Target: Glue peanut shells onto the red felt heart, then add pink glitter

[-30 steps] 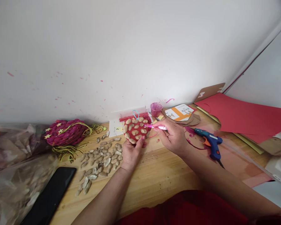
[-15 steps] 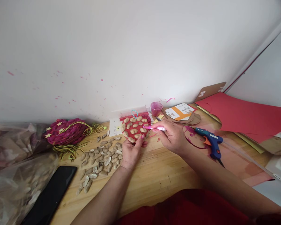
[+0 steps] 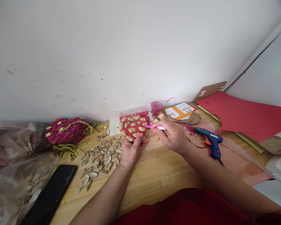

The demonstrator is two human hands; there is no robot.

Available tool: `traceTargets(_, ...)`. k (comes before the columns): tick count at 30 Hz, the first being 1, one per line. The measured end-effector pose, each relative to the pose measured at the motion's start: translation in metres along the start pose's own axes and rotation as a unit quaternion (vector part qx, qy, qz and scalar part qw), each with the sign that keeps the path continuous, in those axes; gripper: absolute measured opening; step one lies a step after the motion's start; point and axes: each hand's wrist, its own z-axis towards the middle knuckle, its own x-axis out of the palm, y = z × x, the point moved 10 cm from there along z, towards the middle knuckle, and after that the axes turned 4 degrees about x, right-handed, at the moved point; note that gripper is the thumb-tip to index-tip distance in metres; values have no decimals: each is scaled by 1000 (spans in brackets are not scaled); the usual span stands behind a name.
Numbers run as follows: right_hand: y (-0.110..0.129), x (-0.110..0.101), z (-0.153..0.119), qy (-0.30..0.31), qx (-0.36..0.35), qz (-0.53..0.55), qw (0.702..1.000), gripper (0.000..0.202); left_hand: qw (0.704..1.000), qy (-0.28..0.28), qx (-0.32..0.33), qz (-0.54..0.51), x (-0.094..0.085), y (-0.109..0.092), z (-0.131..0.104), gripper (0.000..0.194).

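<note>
My left hand grips the lower edge of a red board that has peanut shells on it in rows. The thumb lies on its front. In my right hand is a pink and white brush or pen, its pink tip pointing left at the right side of the board. Some shells at the board's upper right are coloured dark pink. Behind my right hand, near the wall, stands a small cup with pink stains. A light blue loop shows at the board's top edge.
Loose peanut shells lie left of my left hand, beside a black phone and plastic bags. Magenta discs with stars sit behind. To the right are a blue glue gun, cardboard pieces and red paper.
The board, held in my left hand, has shifted slightly to the left. My right hand and the pink and white brush or pen have barely moved.
</note>
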Motion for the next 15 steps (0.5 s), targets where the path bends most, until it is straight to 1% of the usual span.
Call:
traceTargets(6,-1,0,1,-1,3,15,1000,8,999,-5,-24,-49,1,4,-1,40)
traceTargets(15,-2,-4,0,-11,5,4,1000,11,997,-17,-39,-71,1,4,-1,43)
